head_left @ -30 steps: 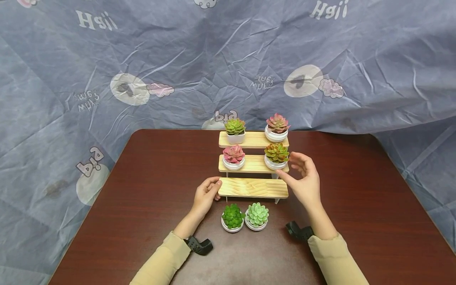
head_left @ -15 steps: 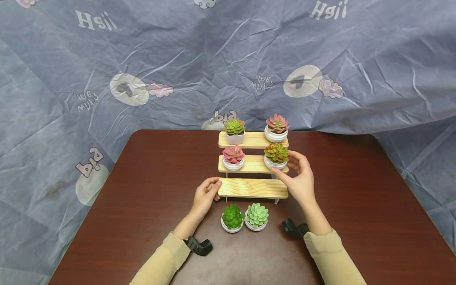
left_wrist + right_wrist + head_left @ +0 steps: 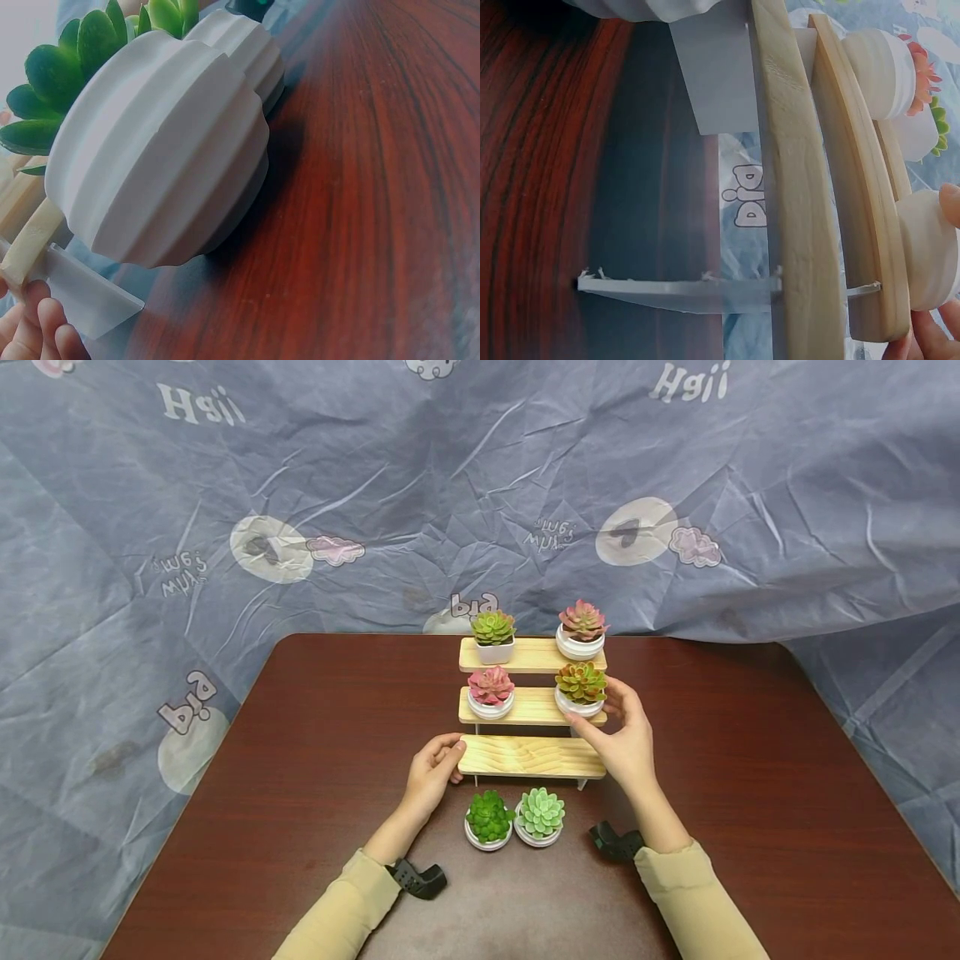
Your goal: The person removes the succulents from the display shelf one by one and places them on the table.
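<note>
A three-tier wooden plant stand (image 3: 534,755) stands on the table. My left hand (image 3: 431,774) holds the left end of its lowest shelf, thumb on top; curled fingers (image 3: 51,319) show beside that end in the left wrist view. My right hand (image 3: 628,745) grips the white pot (image 3: 928,247) of a green-and-red succulent (image 3: 581,681) at the right of the middle shelf. A pink succulent (image 3: 491,685) sits at that shelf's left. On the top shelf are a green succulent (image 3: 493,628) in a square pot and a pinkish succulent (image 3: 583,621).
In front of the stand, a dark green succulent (image 3: 489,816) and a pale green succulent (image 3: 541,812) stand side by side in white pots on the brown table (image 3: 337,710). A blue-grey printed cloth (image 3: 420,493) hangs behind the table.
My right hand has moved left from beside the green-and-red succulent and closed its fingers and thumb around the pot. My left hand stays on the lowest shelf's end.
</note>
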A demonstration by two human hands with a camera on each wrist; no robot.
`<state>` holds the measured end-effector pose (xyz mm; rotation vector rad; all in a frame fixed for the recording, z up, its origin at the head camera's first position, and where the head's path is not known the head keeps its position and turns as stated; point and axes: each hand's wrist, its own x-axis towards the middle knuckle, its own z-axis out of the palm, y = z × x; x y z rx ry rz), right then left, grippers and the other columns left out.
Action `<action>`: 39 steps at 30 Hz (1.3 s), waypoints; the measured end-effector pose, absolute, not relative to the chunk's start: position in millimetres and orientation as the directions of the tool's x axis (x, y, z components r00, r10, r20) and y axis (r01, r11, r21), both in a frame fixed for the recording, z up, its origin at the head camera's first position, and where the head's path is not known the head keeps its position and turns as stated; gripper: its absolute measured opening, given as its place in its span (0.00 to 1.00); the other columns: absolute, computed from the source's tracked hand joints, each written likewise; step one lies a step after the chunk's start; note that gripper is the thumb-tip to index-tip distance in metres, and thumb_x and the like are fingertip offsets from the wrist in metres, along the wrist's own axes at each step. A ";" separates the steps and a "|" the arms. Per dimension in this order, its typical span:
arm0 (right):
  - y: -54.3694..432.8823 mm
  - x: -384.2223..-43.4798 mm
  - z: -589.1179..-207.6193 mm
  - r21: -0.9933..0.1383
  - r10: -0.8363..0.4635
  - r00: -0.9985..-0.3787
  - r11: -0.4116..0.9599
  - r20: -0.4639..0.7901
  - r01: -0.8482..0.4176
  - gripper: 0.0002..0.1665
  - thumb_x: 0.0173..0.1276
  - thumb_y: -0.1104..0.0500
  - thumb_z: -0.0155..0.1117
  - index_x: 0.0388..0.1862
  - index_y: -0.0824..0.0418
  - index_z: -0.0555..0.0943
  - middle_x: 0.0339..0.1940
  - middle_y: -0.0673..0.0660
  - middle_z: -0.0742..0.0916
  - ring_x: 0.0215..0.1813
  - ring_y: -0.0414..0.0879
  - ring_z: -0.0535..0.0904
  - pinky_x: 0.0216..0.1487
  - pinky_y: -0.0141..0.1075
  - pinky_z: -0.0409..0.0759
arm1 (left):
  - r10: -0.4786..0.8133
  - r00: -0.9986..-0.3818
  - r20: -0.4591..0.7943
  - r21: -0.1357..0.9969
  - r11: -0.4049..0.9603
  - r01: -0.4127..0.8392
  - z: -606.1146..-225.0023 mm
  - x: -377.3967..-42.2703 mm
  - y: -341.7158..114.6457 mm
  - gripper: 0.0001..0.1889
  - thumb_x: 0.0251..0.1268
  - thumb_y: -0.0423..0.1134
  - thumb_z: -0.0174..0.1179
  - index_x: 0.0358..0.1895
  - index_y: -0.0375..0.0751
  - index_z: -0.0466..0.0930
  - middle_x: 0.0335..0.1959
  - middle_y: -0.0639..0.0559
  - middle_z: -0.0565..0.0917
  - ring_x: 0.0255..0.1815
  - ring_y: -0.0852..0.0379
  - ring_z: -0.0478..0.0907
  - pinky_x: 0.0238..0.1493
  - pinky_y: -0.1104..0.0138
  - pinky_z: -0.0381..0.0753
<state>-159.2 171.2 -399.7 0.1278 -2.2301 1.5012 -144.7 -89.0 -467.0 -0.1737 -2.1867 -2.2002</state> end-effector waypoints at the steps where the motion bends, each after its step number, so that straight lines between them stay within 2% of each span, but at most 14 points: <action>1: 172.9 -161.9 -404.0 -0.859 0.170 -0.897 0.405 0.407 -0.313 0.40 0.48 0.68 0.76 0.61 0.67 0.70 0.55 0.63 0.78 0.51 0.48 0.75 0.51 0.35 0.71 | 0.054 -0.993 0.103 0.995 -0.008 0.102 -467.0 -144.6 -89.1 0.14 0.69 0.32 0.53 0.51 0.24 0.74 0.19 0.52 0.75 0.19 0.58 0.72 0.23 0.71 0.74; 6: 178.7 -170.1 -419.2 -0.853 0.173 -0.896 0.421 0.409 -0.309 0.39 0.49 0.62 0.77 0.61 0.63 0.72 0.54 0.59 0.79 0.49 0.46 0.74 0.48 0.31 0.70 | 0.051 -0.994 0.099 0.995 -0.003 0.099 -466.4 -144.2 -89.4 0.14 0.69 0.32 0.53 0.52 0.25 0.74 0.19 0.52 0.75 0.19 0.58 0.73 0.24 0.70 0.75; 17: 174.6 -165.9 -414.7 -0.840 0.185 -0.878 0.430 0.441 -0.331 0.38 0.48 0.68 0.76 0.59 0.68 0.72 0.53 0.64 0.79 0.47 0.42 0.71 0.50 0.41 0.71 | 0.052 -0.994 0.101 0.995 0.003 0.102 -466.7 -144.2 -89.9 0.14 0.69 0.32 0.53 0.51 0.24 0.75 0.20 0.52 0.75 0.19 0.58 0.73 0.24 0.69 0.76; 24: 163.7 -147.9 -388.7 -0.828 0.178 -0.871 0.440 0.459 -0.347 0.35 0.48 0.71 0.74 0.57 0.74 0.72 0.52 0.68 0.78 0.46 0.38 0.71 0.47 0.25 0.68 | 0.054 -0.994 0.099 0.995 0.006 0.099 -466.7 -143.9 -90.0 0.14 0.69 0.32 0.53 0.52 0.25 0.75 0.20 0.51 0.75 0.19 0.58 0.73 0.24 0.69 0.75; 26: 163.4 -146.4 -387.2 -0.830 0.176 -0.871 0.434 0.459 -0.350 0.35 0.48 0.72 0.73 0.57 0.75 0.72 0.52 0.69 0.78 0.47 0.38 0.71 0.47 0.24 0.68 | 0.055 -0.994 0.099 0.995 0.009 0.100 -466.9 -144.0 -89.9 0.14 0.69 0.32 0.53 0.52 0.25 0.75 0.20 0.51 0.75 0.20 0.58 0.73 0.24 0.69 0.76; 34: 168.6 -148.9 -398.7 -0.822 0.177 -0.861 0.437 0.476 -0.365 0.36 0.47 0.72 0.74 0.56 0.74 0.72 0.51 0.68 0.78 0.48 0.41 0.72 0.49 0.25 0.66 | 0.050 -0.994 0.095 0.995 -0.001 0.095 -467.0 -144.9 -89.7 0.14 0.69 0.32 0.54 0.52 0.25 0.74 0.19 0.51 0.75 0.19 0.58 0.73 0.24 0.71 0.75; 39: 179.4 -158.1 -421.5 -0.832 0.184 -0.865 0.422 0.467 -0.360 0.37 0.46 0.69 0.76 0.58 0.68 0.73 0.53 0.61 0.79 0.52 0.44 0.73 0.53 0.32 0.68 | 0.051 -0.994 0.093 0.996 -0.001 0.093 -467.1 -144.9 -89.5 0.14 0.69 0.32 0.54 0.53 0.25 0.74 0.19 0.51 0.75 0.19 0.59 0.73 0.24 0.71 0.75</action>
